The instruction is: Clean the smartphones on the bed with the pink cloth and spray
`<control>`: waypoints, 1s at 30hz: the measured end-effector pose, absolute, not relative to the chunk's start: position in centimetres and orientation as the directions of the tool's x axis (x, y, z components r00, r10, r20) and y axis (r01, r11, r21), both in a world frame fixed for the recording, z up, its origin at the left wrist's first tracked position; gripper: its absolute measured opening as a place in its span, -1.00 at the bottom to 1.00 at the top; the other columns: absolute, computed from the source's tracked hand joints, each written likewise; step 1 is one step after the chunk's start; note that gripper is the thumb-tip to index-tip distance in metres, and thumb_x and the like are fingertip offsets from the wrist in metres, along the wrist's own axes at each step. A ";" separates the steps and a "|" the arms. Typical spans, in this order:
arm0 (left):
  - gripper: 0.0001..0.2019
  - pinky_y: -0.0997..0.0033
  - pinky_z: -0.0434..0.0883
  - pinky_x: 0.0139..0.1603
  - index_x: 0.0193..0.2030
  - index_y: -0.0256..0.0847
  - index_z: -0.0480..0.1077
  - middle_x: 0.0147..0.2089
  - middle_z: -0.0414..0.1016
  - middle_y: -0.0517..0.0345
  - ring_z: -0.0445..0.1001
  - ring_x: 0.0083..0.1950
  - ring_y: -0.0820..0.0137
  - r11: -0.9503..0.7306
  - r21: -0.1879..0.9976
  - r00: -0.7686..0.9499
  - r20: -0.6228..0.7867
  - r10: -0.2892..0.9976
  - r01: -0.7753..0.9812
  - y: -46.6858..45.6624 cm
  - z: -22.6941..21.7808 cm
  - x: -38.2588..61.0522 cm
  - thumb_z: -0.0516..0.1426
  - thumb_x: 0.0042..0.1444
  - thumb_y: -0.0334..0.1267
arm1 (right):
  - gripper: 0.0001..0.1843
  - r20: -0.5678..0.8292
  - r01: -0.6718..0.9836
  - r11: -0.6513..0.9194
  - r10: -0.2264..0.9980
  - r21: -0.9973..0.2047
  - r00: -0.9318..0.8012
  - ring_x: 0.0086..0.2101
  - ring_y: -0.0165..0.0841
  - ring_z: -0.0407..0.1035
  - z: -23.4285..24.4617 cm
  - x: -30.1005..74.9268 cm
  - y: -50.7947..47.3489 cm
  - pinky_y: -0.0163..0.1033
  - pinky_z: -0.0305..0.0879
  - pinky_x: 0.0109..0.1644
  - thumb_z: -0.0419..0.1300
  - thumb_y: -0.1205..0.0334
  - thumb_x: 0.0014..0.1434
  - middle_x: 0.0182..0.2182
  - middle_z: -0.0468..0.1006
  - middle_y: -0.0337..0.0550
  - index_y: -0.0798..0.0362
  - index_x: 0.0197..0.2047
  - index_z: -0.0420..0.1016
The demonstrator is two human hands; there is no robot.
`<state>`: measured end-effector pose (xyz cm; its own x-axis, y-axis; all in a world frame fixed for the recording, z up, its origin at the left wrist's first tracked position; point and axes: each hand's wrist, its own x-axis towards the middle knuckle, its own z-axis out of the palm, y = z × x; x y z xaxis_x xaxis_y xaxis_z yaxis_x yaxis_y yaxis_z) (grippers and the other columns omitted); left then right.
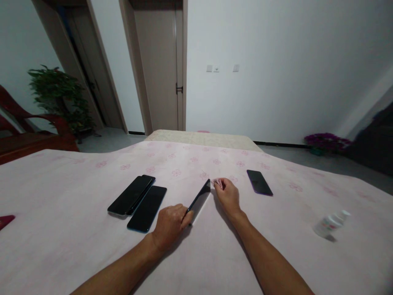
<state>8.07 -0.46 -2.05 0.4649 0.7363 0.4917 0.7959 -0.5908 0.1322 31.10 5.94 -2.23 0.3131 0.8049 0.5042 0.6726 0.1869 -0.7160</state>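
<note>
My left hand (170, 226) grips the near end of a black phone (201, 197), which is tilted up on its long edge above the pink flowered tablecloth (76, 246). My right hand (226, 194) is closed in a pinch on a small pale wipe or cloth (216, 182) right at the phone's far end. Left of my left hand lie two or three more black phones (137, 200), partly overlapping. Another black phone (259, 182) lies flat to the right of my right hand.
A small white bottle (330, 223) lies on its side at the right. A dark red object (6, 221) sits at the table's left edge. Beyond the table are a wooden chair (27, 135), a potted plant (59, 96), doors and purple flowers (327, 142) on the floor.
</note>
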 end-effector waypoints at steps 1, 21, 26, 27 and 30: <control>-0.67 0.38 0.22 -0.39 -0.48 -0.19 0.42 -0.47 0.52 0.14 0.48 -0.44 0.40 -0.577 0.166 0.447 0.477 0.756 0.800 -0.5 -2.1 8.1 0.04 0.33 -0.27 | -0.77 0.480 0.670 0.177 0.825 -0.721 0.299 -0.42 -0.30 0.42 -2.5 31.2 6.0 -0.26 0.20 -0.35 0.15 0.08 0.19 -0.42 0.59 -0.15 0.04 -0.30 0.56; -0.72 0.40 0.11 -0.36 -0.36 -0.16 0.42 -0.37 0.56 0.15 0.51 -0.30 0.31 -0.331 0.312 0.290 0.171 0.941 0.890 -0.1 -1.1 7.8 0.12 0.26 -0.02 | -0.87 0.420 0.748 0.448 0.873 -0.489 -0.248 -0.40 -0.38 0.40 -1.4 28.0 1.9 -0.31 0.15 -0.32 0.16 0.37 0.19 -0.39 0.56 -0.22 0.02 -0.35 0.50; -0.80 0.38 0.13 -0.32 -0.34 -0.16 0.41 -0.32 0.54 0.17 0.49 -0.27 0.30 -0.401 0.266 0.378 0.135 0.916 0.877 0.0 -0.9 7.6 0.22 0.14 -0.08 | -0.85 0.438 0.796 0.336 0.893 -0.504 -0.099 -0.33 -0.35 0.41 -1.6 28.5 2.6 -0.29 0.18 -0.25 0.12 0.36 0.23 -0.33 0.56 -0.15 0.05 -0.32 0.52; -0.81 0.38 0.14 -0.31 -0.34 -0.16 0.41 -0.31 0.54 0.16 0.49 -0.26 0.30 -0.410 0.261 0.392 0.120 0.912 0.874 0.0 -0.8 7.6 0.22 0.14 -0.10 | -0.85 0.430 0.776 0.371 0.892 -0.511 -0.144 -0.34 -0.36 0.40 -1.6 28.4 2.5 -0.29 0.18 -0.25 0.13 0.35 0.23 -0.33 0.56 -0.16 0.05 -0.31 0.53; -0.81 0.38 0.15 -0.31 -0.32 -0.15 0.43 -0.30 0.55 0.16 0.49 -0.24 0.30 -0.413 0.276 0.412 0.066 0.909 0.868 0.3 -0.3 7.4 0.24 0.12 -0.08 | -0.87 0.350 0.668 0.488 0.872 -0.561 -0.343 -0.35 -0.38 0.38 -1.0 28.1 1.6 -0.31 0.18 -0.26 0.17 0.32 0.22 -0.34 0.55 -0.18 0.05 -0.29 0.57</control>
